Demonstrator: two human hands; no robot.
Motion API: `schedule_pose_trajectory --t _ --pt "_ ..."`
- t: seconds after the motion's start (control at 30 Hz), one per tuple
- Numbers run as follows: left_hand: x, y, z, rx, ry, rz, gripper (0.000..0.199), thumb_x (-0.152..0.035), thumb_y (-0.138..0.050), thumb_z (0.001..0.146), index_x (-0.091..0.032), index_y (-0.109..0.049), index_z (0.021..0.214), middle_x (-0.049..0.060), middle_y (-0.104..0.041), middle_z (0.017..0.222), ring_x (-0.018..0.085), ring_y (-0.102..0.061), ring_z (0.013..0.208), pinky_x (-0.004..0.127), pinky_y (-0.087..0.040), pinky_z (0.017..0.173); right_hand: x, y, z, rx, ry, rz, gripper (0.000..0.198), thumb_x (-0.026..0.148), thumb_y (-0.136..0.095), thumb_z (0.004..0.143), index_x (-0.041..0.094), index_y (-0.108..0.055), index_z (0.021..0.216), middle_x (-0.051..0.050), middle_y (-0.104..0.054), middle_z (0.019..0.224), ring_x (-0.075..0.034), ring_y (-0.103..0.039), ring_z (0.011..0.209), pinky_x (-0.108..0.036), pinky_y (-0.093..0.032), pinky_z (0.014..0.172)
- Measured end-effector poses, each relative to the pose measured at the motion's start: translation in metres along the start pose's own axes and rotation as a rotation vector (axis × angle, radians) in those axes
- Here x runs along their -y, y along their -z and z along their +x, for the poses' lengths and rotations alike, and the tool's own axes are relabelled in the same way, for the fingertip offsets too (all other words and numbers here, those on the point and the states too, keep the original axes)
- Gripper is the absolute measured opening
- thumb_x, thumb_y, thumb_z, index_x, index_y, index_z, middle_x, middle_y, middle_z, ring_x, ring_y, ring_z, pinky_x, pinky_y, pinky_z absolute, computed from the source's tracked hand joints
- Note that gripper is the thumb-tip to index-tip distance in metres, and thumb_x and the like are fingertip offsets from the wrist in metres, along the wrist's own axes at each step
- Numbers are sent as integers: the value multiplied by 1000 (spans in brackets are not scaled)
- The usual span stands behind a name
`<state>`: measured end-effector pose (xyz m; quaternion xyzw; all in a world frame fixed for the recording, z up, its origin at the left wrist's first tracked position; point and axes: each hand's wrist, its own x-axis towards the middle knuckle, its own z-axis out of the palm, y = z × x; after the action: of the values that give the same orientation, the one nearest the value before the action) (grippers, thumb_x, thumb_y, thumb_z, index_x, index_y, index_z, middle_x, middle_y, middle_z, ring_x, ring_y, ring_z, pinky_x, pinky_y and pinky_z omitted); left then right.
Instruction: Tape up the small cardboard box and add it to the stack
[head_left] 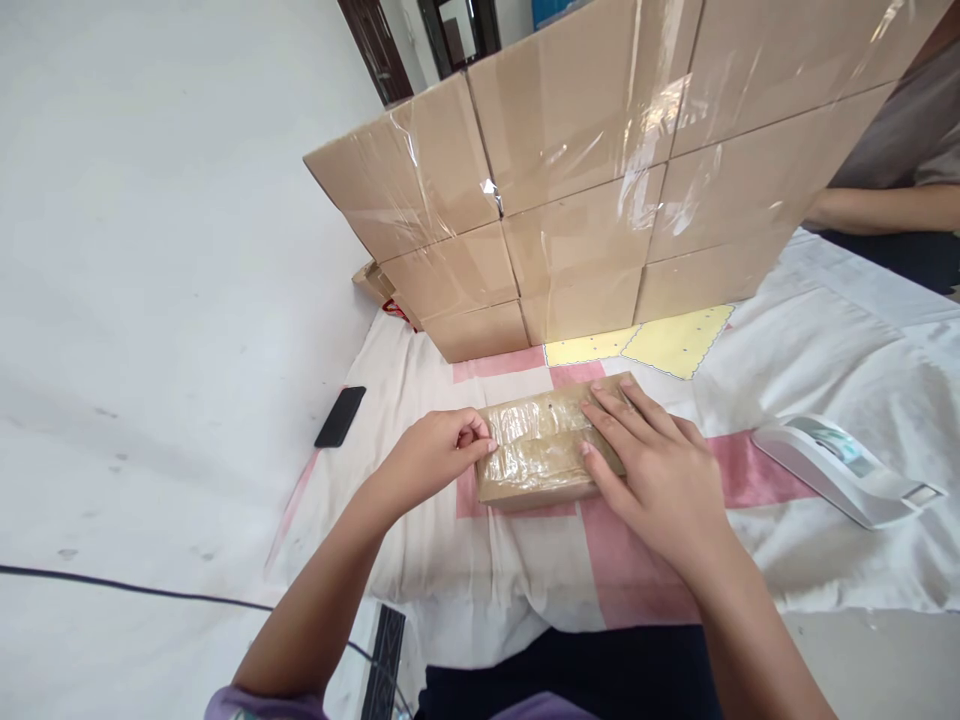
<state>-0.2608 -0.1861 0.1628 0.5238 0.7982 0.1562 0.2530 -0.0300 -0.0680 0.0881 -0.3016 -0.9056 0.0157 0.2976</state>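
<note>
A small brown cardboard box (536, 450) lies on the cloth-covered table in front of me, its top covered with shiny clear tape. At the box's left end, my left hand (442, 445) has its fingers curled in, thumb and fingertips pinched at the upper edge. Whatever the pinch holds is too small to make out. My right hand (652, 460) rests flat with spread fingers on the right part of the box's top. To the right of that hand sits a white tape dispenser (844, 465).
Behind the box stands a tall taped cardboard panel (577, 200). Yellow dotted paper (679, 340) lies at its foot. A black phone (340, 417) lies by the white wall (165, 250) at left. Another person's forearm (885, 210) shows at far right. A black cable (135, 588) runs lower left.
</note>
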Motion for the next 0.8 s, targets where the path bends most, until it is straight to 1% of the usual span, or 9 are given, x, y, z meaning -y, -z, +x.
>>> schedule_pose_trajectory --t 0.17,0.23,0.33,0.47,0.53,0.6,0.67,0.73,0.8 --pt "-1 -1 -1 -21 9 54 15 -40 -61 89 -25 -65 86 -4 -61 73 15 -54 68 28 -35 60 0 -1 1 -4 -1 5 38 34 -45 102 18 -67 129 -5 -61 144 -30 -47 142 -44 -46 94" --pt "0 -1 0 -47 11 82 16 -41 -63 88 -26 -66 93 -4 -61 75 16 -55 70 28 -35 61 0 -1 1 -4 0 8 38 34 -45 102 18 -67 128 -5 -62 143 -30 -47 142 -43 -46 94" --pt "3 -1 3 -78 5 95 24 -44 -65 87 -30 -64 106 -5 -59 76 16 -55 72 29 -36 63 -1 -1 1 -3 1 12 38 34 -45 102 18 -67 128 -5 -62 142 -30 -48 141 -43 -47 92" --pt "11 -1 11 -102 9 32 30 -45 -65 88 -32 -61 114 -6 -56 75 16 -54 71 29 -38 65 -1 -1 1 -10 5 17 38 34 -46 101 17 -67 128 -6 -62 142 -29 -48 141 -42 -47 89" --pt "16 -1 13 -158 24 9 34 -46 -64 88 -32 -59 118 -5 -56 77 16 -54 72 30 -39 67 -1 -2 0 -15 5 20 38 34 -46 101 18 -68 127 -6 -62 142 -29 -48 141 -42 -47 89" --pt "21 -3 14 -237 27 16 40 -50 -64 88 -31 -58 123 -3 -59 86 17 -55 78 31 -41 71 -1 -2 0 -16 1 19 38 34 -46 101 18 -67 128 -5 -62 143 -29 -48 141 -42 -48 88" --pt "25 -6 12 -256 15 9 51 -55 -66 85 -30 -55 127 1 -61 103 20 -57 90 33 -43 77 -1 -1 0 -12 -6 18 38 34 -46 101 18 -67 129 -5 -62 143 -29 -48 142 -42 -48 88" --pt "28 -9 9 -198 10 -37 58 -58 -67 83 -28 -53 131 5 -60 120 23 -58 102 35 -45 83 -1 0 1 -5 -11 21 38 34 -46 101 18 -67 128 -6 -62 143 -29 -48 141 -42 -48 88" --pt "31 -12 6 -107 11 -98 61 -59 -67 84 -27 -51 134 7 -58 129 25 -58 111 37 -46 87 0 1 1 -3 -12 27 38 34 -47 101 17 -68 128 -7 -62 142 -30 -49 140 -43 -49 89"
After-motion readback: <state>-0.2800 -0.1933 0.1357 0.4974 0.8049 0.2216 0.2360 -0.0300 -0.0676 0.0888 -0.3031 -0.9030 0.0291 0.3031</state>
